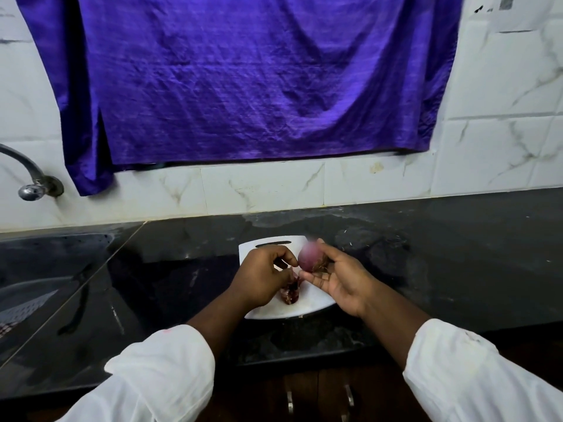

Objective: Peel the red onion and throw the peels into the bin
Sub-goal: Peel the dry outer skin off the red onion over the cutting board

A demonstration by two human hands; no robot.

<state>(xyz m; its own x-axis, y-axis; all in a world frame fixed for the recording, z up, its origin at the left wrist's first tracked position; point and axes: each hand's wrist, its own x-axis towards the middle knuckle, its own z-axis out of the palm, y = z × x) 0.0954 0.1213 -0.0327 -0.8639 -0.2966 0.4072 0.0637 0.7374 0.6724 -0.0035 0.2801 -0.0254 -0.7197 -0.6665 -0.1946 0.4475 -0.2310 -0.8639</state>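
My right hand (pixel 338 280) holds a red onion (pixel 309 257) up over the white cutting board (pixel 310 306), its root end resting against my fingers. The onion looks blurred at its top. My left hand (pixel 262 277) hovers just left of it, fingers curled and pinched close to the onion's lower side. A small heap of dark red peels (pixel 290 292) lies on the board under my hands, partly hidden by my left hand. No bin is in view.
The board sits on a black stone counter (pixel 441 263). A sink (pixel 39 284) lies at the left with a metal tap (pixel 33 184) above it. A purple cloth (pixel 243 77) hangs on the tiled wall behind. Cabinet handles (pixel 348 397) show below the counter edge.
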